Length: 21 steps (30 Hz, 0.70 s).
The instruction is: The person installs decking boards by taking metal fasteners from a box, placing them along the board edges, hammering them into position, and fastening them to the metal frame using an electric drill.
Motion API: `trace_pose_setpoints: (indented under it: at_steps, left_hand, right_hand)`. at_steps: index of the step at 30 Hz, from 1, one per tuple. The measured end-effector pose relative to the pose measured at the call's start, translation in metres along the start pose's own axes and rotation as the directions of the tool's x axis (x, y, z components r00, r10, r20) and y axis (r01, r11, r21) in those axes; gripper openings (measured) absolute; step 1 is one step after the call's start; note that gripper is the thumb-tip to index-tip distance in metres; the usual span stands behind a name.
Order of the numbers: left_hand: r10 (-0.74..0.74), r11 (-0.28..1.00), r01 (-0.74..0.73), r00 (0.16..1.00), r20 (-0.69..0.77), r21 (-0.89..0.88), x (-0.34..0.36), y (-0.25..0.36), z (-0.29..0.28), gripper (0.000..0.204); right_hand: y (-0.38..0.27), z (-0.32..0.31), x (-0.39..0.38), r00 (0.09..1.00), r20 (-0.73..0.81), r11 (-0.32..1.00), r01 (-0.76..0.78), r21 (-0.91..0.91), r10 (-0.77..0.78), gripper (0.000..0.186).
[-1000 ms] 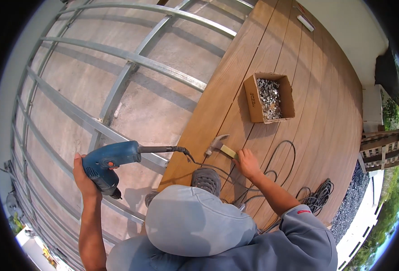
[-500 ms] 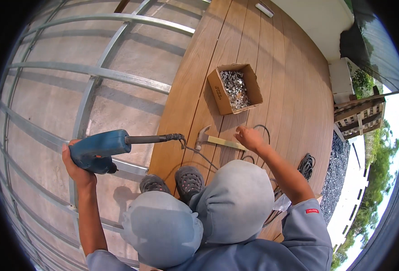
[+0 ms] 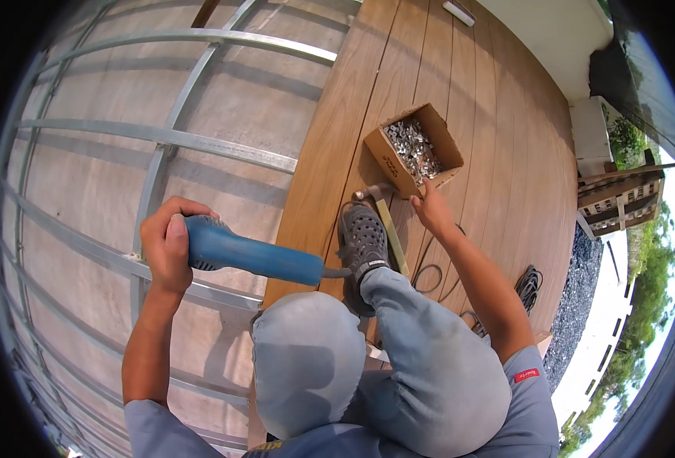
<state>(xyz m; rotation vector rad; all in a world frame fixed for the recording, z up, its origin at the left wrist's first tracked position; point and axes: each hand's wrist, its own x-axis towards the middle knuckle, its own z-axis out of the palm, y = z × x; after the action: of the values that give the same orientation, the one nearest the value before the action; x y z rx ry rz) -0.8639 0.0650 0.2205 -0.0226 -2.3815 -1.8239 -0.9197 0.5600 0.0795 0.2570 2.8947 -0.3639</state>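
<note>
The left hand (image 3: 168, 244) gripped a drill (image 3: 257, 256) as the right hand (image 3: 435, 210) pinched the near rim of a box (image 3: 440, 136) of metal pieces (image 3: 412, 146) on the boards (image 3: 494, 145), laid at right; the frame (image 3: 223, 146) at left stood uncovered.

On the left wall of the cardboard box (image 3: 394, 163), ahead of you, short dark printing (image 3: 390, 169) runs at a slant. Your right sleeve (image 3: 522, 412) bears a small red tag (image 3: 526, 375) with pale lettering. At the near edge, partly cut off, yellow letters (image 3: 266, 446) stand on your clothing (image 3: 322, 441). Your dark shoe (image 3: 363, 231) has tiny pale lettering on its strap (image 3: 372, 264), too small to make out.
</note>
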Motion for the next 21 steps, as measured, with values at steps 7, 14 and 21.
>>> trace_pose_setpoints:
  at_steps: [7, 14, 21]
  left_hand:
    - [-0.042, 0.992, 0.011, 0.967, 0.252, 0.123, 0.075, -0.002, 0.072, 0.060]
    - [-0.381, 0.844, 0.157, 0.849, 0.367, 0.512, 0.128, -0.007, 0.214, 0.056]
    - [-0.630, 0.675, 0.304, 0.711, 0.311, 0.673, 0.116, -0.051, 0.286, 0.055]
  right_hand:
    - [0.006, -0.012, 0.056, 0.989, -0.135, 0.989, -0.041, 0.145, 0.061, 0.028]
    - [0.011, -0.058, 0.128, 0.994, -0.111, 0.994, 0.035, 0.105, -0.023, 0.028]
    - [-0.023, -0.015, 0.203, 0.952, 0.078, 0.943, 0.280, 0.183, -0.297, 0.028]
